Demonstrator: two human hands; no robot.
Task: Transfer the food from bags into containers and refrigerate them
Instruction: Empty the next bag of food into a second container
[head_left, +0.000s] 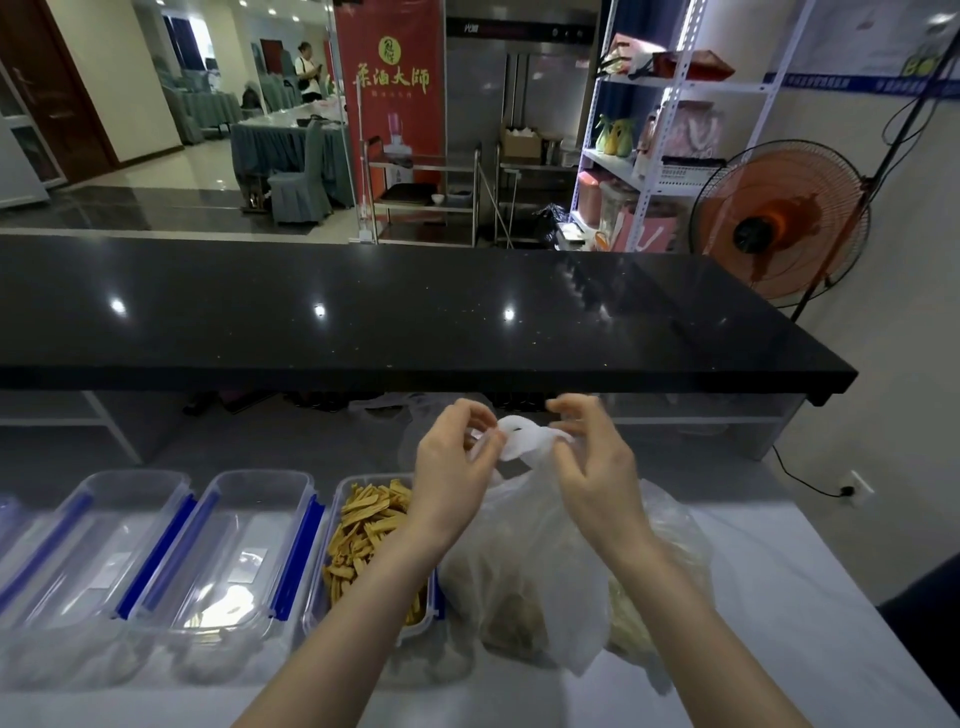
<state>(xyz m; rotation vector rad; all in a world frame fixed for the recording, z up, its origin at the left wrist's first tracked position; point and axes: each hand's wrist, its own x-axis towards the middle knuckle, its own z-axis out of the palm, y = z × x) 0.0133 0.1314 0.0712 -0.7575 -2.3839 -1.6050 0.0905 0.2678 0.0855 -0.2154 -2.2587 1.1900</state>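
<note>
A translucent plastic bag (524, 571) of brownish food stands on the white table, its top tied in a white knot (519, 436). My left hand (452, 467) pinches the knot from the left and my right hand (592, 457) pinches it from the right. Behind my left forearm sits a clear container (348, 499) filled with yellow dried tofu sticks (363, 530). To its left stand two empty clear containers with blue clips, the nearer one (234, 551) and the farther one (98, 540). A second bag (670, 561) with pale food lies behind the right wrist.
A black stone counter (363, 312) runs across just beyond the table, overhanging its far edge. An orange floor fan (779, 218) and shelving (665, 130) stand at the right. A steel refrigerator (519, 104) is at the back. A cable and socket (852, 488) are on the right wall.
</note>
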